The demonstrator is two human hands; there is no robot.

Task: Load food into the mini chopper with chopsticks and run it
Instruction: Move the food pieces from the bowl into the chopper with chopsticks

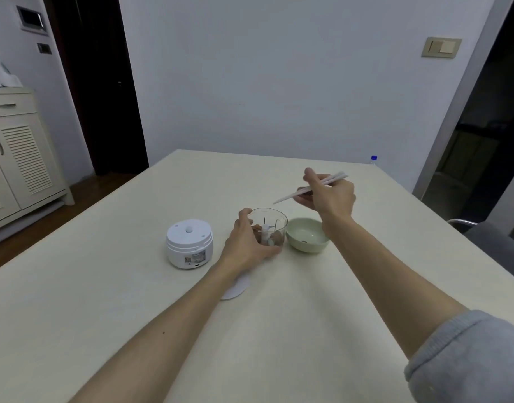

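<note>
The chopper's clear cup (274, 221) stands in the middle of the table with a white blade shaft and brownish food pieces (276, 237) inside. My left hand (248, 242) wraps around the cup's left side. My right hand (330, 194) hovers behind and to the right of the cup, gripping a pair of white chopsticks (293, 194) whose tips point down-left over the cup's rim; nothing is between the tips. The white motor unit (189, 242) sits to the left of the cup, apart from it. A pale green bowl (306, 235) stands right of the cup, with one small dark bit at its bottom.
A round white disc (235, 287) lies on the cream table (133, 301), partly under my left forearm. A bottle with a blue cap (373, 159) shows at the table's far right edge. A chair (494, 242) stands at the right, a white cabinet (20, 158) at the left.
</note>
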